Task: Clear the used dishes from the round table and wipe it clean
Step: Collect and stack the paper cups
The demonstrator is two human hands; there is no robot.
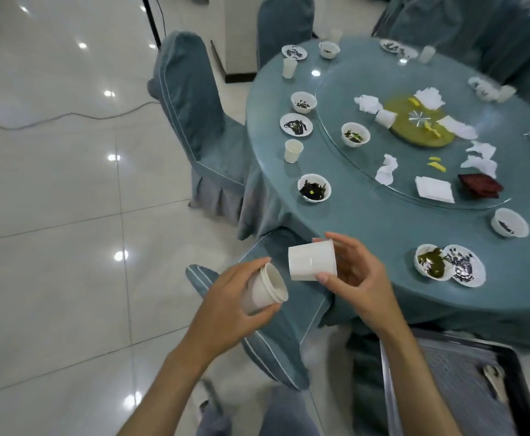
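Round table runs off frame right; far dishes blurred

Two white paper cups are held off the surface's near edge: the left hand grips a nested cup stack tilted mouth-right, and the right hand holds a single cup on its side, base pointing left. The round teal-clothed surface carries white bowls with dark leftovers, smeared plates, upright paper cups and crumpled napkins.

White paper cup in right hand, stacked cups in left hand, beside littered round table
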